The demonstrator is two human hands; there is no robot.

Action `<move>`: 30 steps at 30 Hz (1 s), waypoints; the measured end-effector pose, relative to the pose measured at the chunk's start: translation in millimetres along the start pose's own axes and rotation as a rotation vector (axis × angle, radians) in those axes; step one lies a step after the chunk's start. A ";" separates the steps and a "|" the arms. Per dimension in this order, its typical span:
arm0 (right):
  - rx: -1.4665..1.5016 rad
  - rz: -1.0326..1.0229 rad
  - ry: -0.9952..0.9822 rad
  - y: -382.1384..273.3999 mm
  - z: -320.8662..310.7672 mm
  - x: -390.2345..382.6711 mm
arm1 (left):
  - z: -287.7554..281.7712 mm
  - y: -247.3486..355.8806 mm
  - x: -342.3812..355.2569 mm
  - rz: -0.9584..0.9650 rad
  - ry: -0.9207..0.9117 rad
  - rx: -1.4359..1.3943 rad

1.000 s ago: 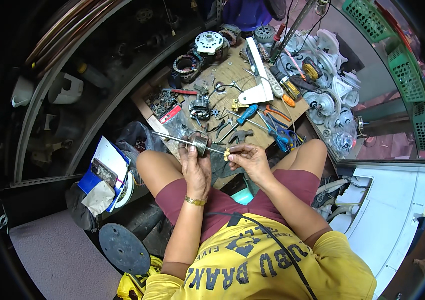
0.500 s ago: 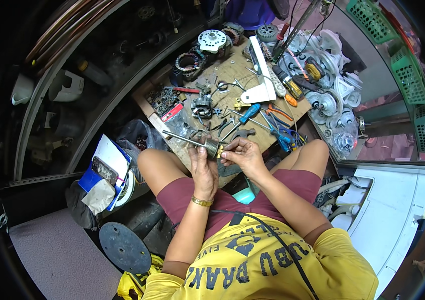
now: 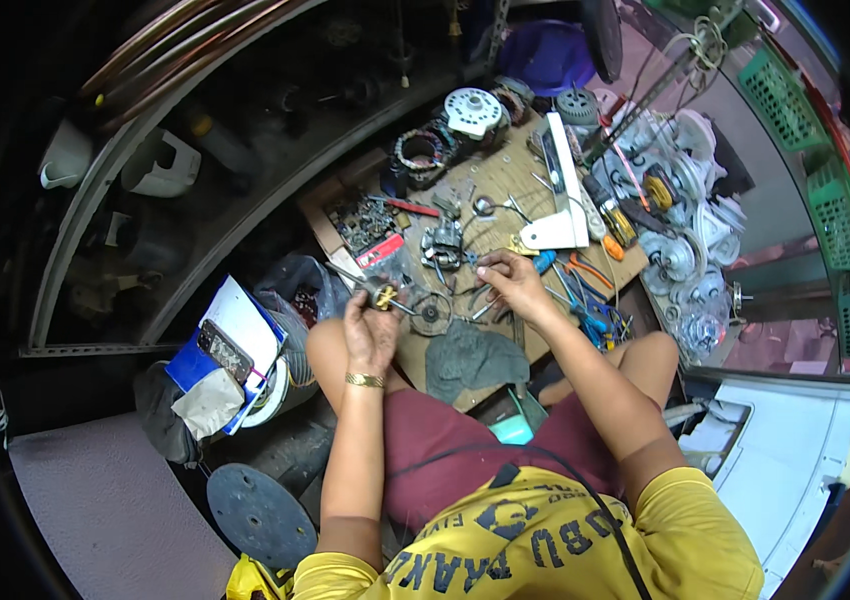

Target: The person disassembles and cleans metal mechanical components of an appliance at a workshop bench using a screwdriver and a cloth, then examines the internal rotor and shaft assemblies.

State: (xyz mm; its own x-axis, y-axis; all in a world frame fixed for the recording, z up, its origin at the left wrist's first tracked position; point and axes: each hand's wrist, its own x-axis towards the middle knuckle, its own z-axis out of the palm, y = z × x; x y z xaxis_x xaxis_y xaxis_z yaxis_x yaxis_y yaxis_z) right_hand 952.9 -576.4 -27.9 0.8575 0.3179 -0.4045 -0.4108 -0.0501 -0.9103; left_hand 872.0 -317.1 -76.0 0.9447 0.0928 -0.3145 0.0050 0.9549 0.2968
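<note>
Rotor (image 3: pixel 374 289): one, with one yellow piece (image 3: pixel 386 298), in the left hand (image 3: pixel 370 335).

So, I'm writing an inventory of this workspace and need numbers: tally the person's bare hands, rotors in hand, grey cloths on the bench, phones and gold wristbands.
Bare hands: 2 (left hand, right hand)
Rotor in hand: 1
Grey cloth on bench: 1
Phone: 1
Gold wristband: 1
Total: 6
</note>
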 end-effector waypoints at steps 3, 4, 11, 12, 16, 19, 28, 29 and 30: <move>-0.315 -0.223 -0.032 -22.0 67.2 53.5 | -42.5 54.5 32.6 0.209 0.062 -0.020; -0.392 -0.473 0.024 -13.0 67.6 86.2 | -33.5 46.9 49.5 0.186 0.037 -0.032; -0.967 -0.654 0.105 -23.7 175.9 247.6 | -43.2 47.2 61.1 0.210 0.096 -0.112; -1.070 -0.662 0.090 -20.4 189.8 266.2 | -43.4 52.4 62.8 0.192 0.080 -0.134; -1.321 -0.577 0.151 7.8 191.0 340.1 | -22.3 44.7 83.4 0.235 0.218 -0.096; -1.374 -0.525 0.112 26.9 225.7 353.1 | -24.7 56.8 80.7 0.268 0.307 0.021; -1.122 -0.514 0.078 9.6 209.7 337.9 | -23.3 63.4 83.8 0.286 0.317 0.236; -0.843 -0.560 0.104 4.2 199.0 331.5 | -22.7 61.7 82.6 0.269 0.311 0.290; -0.682 -0.673 0.065 -1.5 186.3 325.2 | -20.5 61.1 81.4 0.215 0.301 0.349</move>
State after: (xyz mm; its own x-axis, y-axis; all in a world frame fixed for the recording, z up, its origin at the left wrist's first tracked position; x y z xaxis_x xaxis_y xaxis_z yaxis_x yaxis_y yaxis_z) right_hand 1174.7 -296.6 -141.7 0.8715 0.4296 0.2365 0.4255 -0.4227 -0.8002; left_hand 942.5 -245.5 -102.0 0.8001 0.4034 -0.4440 -0.0215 0.7590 0.6508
